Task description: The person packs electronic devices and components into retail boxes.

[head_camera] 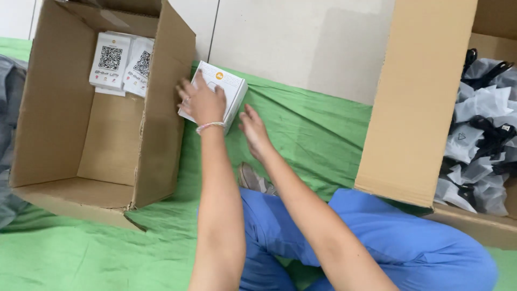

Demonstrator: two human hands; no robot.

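Closest to the camera are two bare forearms stretched out over blue trousers (377, 237), with a shoe (253, 179) tucked in just behind the right wrist. The left hand (202, 102) is laid flat over a small white box (229, 89), fingers spread across its top face and wrapped toward the near edge, so the box is held under the palm against a green cloth (301, 129). A beaded bracelet (210, 126) can be seen at that wrist. The right hand (253, 129) is kept just beside the box's lower right corner, fingers loosely open, nothing in it, and whether it's actually touching the box can't be told. Right next to the grip on the left, a big open cardboard box (161, 108) is set on its side, with a few white packets (121, 62) stacked at the back of it. Well off to the right of the grip, a second carton (414, 97) is filled with grey bags and black cables (479, 134). The small box looks light and stiff, smooth card, probably a bit slippery, so it's likely best pinched across its two long sides rather than pressed from the top.
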